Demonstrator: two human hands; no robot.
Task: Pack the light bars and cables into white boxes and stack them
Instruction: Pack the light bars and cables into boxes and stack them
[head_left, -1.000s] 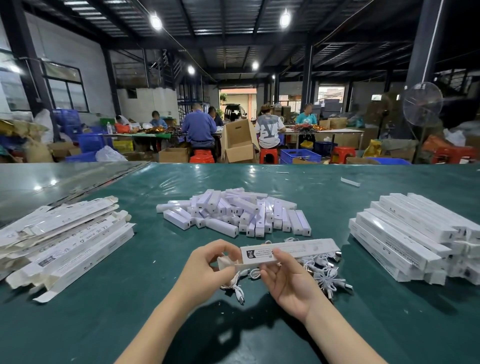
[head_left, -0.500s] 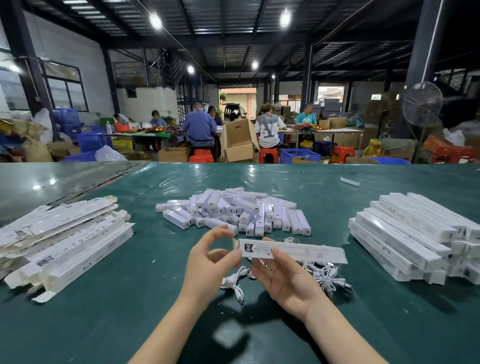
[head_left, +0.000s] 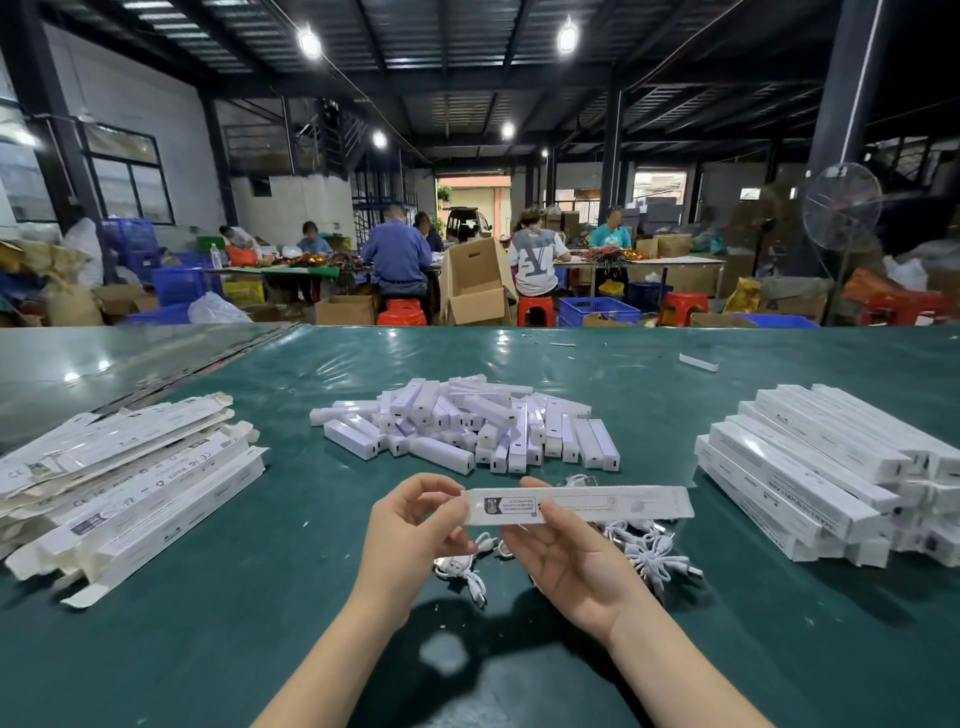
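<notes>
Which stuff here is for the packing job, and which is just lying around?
For the job: held white box, light bars, cables, flat boxes, packed stack.
Just lying about: white scrap, fan, cardboard carton.

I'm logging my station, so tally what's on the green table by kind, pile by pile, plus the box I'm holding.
Flat box pile: 1
Light bar heap: 1
Packed box stack: 1
Cable bunch: 1
Held box: 1
Total: 5
</notes>
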